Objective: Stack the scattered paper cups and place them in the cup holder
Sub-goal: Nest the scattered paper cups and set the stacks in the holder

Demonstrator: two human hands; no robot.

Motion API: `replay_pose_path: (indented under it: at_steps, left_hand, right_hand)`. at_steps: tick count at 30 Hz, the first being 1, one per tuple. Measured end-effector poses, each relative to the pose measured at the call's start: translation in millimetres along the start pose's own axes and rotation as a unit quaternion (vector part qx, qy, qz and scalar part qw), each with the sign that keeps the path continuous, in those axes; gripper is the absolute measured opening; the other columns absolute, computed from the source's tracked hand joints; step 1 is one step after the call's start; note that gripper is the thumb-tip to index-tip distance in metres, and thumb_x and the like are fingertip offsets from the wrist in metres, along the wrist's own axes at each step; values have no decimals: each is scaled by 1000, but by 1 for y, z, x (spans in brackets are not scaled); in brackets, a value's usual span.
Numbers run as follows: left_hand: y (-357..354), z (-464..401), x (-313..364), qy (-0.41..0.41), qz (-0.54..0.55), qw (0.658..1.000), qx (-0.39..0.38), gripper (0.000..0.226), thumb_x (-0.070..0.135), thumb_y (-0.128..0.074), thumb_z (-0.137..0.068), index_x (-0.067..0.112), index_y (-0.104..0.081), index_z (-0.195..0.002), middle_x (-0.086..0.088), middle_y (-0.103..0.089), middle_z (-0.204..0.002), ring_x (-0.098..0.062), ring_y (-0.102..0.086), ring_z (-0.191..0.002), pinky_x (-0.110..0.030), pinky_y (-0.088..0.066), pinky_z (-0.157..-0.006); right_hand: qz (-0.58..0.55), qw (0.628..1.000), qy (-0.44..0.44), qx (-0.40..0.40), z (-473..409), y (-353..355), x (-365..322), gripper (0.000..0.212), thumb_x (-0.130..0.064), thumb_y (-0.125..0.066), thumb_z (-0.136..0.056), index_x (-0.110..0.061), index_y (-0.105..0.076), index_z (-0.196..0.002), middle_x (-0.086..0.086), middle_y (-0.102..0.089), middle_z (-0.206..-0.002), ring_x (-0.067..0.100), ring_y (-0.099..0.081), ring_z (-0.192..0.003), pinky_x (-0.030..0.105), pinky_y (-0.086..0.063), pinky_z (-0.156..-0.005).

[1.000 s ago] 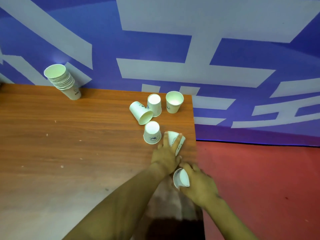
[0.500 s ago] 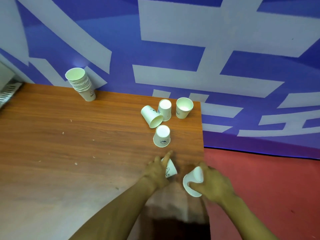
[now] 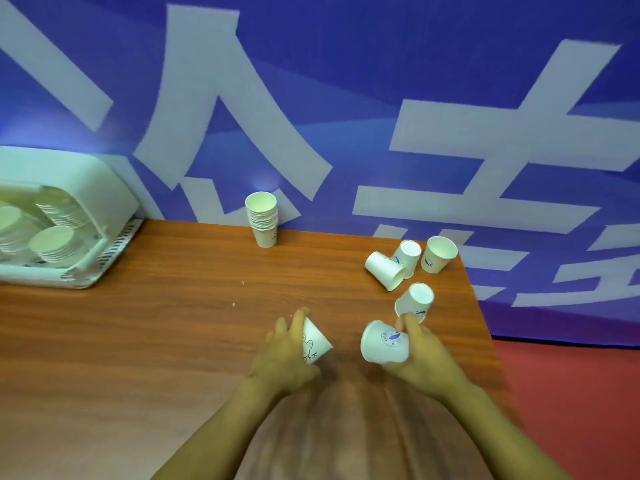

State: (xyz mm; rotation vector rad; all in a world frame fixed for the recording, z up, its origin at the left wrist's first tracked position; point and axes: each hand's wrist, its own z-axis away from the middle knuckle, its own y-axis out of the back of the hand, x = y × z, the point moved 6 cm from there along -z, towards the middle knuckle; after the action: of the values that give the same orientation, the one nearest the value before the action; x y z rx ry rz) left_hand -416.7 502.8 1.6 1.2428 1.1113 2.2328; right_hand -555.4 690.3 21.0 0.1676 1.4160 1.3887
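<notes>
Two hands each grip one paper cup: left hand (image 3: 284,355) a doodled cup (image 3: 315,342), right hand (image 3: 420,355) a stamped cup (image 3: 382,344), near the worktop's (image 3: 156,323) right edge.

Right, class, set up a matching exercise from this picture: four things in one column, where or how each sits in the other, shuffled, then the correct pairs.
Things
1. cup with bear drawing
2. cup with blue logo
3. tall cup stack
4. cup holder

States
A. standing by the wall
B. held in the right hand
C. at the table's left end
D. held in the left hand

Pairs: 1-D, 2-B, 3-A, 4-C
</notes>
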Motion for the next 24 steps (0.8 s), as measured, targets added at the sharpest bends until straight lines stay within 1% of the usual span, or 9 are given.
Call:
replay_pose_path:
  at_steps: [2,6,10,12,14,16,18,21,24]
  left_hand:
    - [36,16,-36,-9,5,999,38,93,37,-71,-68,32,-17,-143,-2,-38,-118,-29,-48,-109,-37,-45,-89]
    - [94,41,-103,1,45,994,96,86,56,-69,-72,32,-24,-140,2,-45,-125,-26,-47,-114,-40,-44,-94]
    - [131,51,-136,-2,30,992,123,81,48,-70,-73,31,-25,-139,6,-48,-128,-26,-42,-113,-37,-41,-92]
    - [139,51,-140,-12,37,990,134,85,41,-71,-71,33,-23,-141,6,-48,-125,-25,-45,-112,-38,-43,-91]
    - [139,51,-141,-9,56,990,126,89,37,-72,-70,35,-21,-143,6,-44,-122,-23,-48,-113,-38,-44,-92]
    - [136,51,-146,4,43,993,113,86,37,-72,-70,32,-25,-142,7,-42,-125,-21,-47,-116,-37,-44,-93]
    - [141,50,-154,17,3,993,113,75,40,-71,-70,29,-34,-134,8,-46,-124,-21,-45,-117,-35,-43,-91]
    - [163,48,-170,42,-2,990,134,64,39,-73,-67,28,-42,-122,8,-51,-117,-22,-45,-112,-35,-45,-85]
    - [183,49,-187,53,33,986,153,77,31,-75,-66,29,-36,-132,7,-46,-125,-23,-46,-116,-36,-47,-86]
  right_hand:
    - [10,1000,-7,-1,1,-27,-44,49,-32,-75,-65,-27,-34,-93,-4,-56,-89,19,-56,-79,36,-47,-65]
    - [60,998,8,3,2,-66,-128,52,-46,-71,-67,-28,-32,-97,-11,-51,-83,21,-51,-85,33,-40,-63]
    - [49,999,15,8,6,-86,-173,56,-44,-69,-71,-27,-32,-109,-10,-52,-86,22,-49,-91,34,-44,-70]
    - [44,999,12,8,3,-87,-181,73,-40,-69,-72,-30,-25,-129,-2,-56,-99,25,-53,-93,34,-45,-72]
    - [28,999,25,6,-1,-87,-186,96,-32,-71,-71,-36,-9,-144,4,-53,-125,27,-57,-105,32,-44,-76]
    - [-5,999,44,8,-8,-86,-190,109,-25,-74,-69,-38,0,-148,4,-39,-145,25,-51,-123,32,-45,-87]
    - [-21,999,50,2,-17,-89,-193,109,-22,-75,-67,-38,-4,-148,2,-34,-149,23,-47,-128,33,-43,-96]
    - [1,998,57,-20,-34,-103,-201,92,-32,-74,-66,-38,-20,-141,-3,-44,-137,17,-53,-112,34,-48,-90]
    - [-3,998,53,-30,-44,-119,-216,84,-42,-75,-65,-35,-28,-134,-7,-51,-121,14,-56,-96,32,-50,-76]
